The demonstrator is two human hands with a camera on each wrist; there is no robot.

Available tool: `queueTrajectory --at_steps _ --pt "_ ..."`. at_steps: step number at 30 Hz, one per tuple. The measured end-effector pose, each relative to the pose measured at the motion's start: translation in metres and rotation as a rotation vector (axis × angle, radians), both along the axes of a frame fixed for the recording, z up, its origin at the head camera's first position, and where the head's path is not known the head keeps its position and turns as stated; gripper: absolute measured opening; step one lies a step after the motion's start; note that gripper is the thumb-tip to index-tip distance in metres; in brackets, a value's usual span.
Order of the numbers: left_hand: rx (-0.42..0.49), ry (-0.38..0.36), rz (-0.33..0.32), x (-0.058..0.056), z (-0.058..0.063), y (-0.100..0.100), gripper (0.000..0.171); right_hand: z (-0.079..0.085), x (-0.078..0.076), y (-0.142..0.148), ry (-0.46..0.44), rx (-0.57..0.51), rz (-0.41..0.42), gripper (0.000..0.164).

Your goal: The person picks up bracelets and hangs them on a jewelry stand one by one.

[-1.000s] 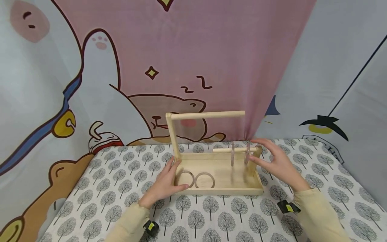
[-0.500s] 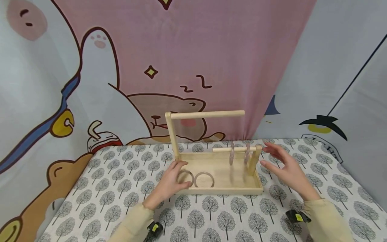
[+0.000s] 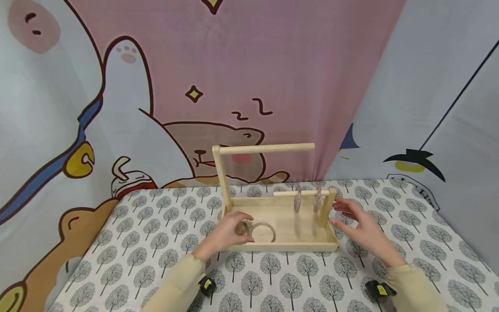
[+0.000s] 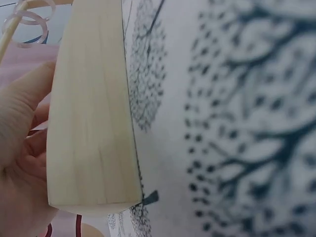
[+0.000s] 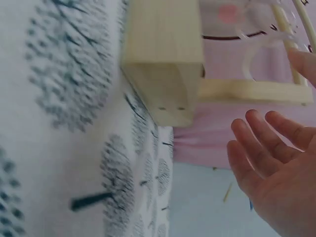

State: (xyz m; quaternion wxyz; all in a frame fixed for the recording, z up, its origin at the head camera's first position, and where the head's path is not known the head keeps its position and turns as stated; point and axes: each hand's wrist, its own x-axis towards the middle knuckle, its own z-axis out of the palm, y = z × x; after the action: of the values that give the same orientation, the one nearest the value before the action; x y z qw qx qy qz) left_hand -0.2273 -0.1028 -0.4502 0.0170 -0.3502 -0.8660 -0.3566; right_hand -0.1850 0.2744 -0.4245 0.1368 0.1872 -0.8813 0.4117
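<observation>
Two pale bangles hang on the short peg of a wooden rack, the left one apart from the right one. On the floor of its tray lie two more bangles: one in plain sight, the other partly covered by my left hand. That hand reaches over the tray's left end, fingers and thumb bent with a gap between them around the covered bangle. My right hand holds nothing; its fingers are spread beside the right post, also seen in the right wrist view.
A taller post at the tray's left end carries a long horizontal bar above the short peg. Beneath lies a tree-print tablecloth. A cartoon curtain hangs behind the table.
My right hand has drawn back from the right hanging bangle to outside the right post, then dipped a little. My left hand has moved right and inward over the left lying bangle.
</observation>
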Motion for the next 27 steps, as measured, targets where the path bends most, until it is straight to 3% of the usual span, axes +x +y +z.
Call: queueTrajectory --at_steps 4,7,16,27 --pt "-0.002 -0.031 -0.085 -0.007 -0.002 0.003 0.056 -0.007 0.001 -0.006 -0.057 0.049 0.011 0.067" --pt "-0.041 -0.027 -0.110 -0.012 -0.003 0.005 0.057 -0.011 0.002 -0.009 -0.120 0.061 0.045 0.077" --pt "-0.206 0.084 -0.113 -0.019 -0.005 0.008 0.060 -0.017 0.006 -0.011 -0.184 0.067 0.088 0.095" --pt "-0.251 0.050 -0.099 -0.019 -0.005 0.012 0.064 -0.018 0.008 -0.010 -0.231 0.112 0.093 0.104"
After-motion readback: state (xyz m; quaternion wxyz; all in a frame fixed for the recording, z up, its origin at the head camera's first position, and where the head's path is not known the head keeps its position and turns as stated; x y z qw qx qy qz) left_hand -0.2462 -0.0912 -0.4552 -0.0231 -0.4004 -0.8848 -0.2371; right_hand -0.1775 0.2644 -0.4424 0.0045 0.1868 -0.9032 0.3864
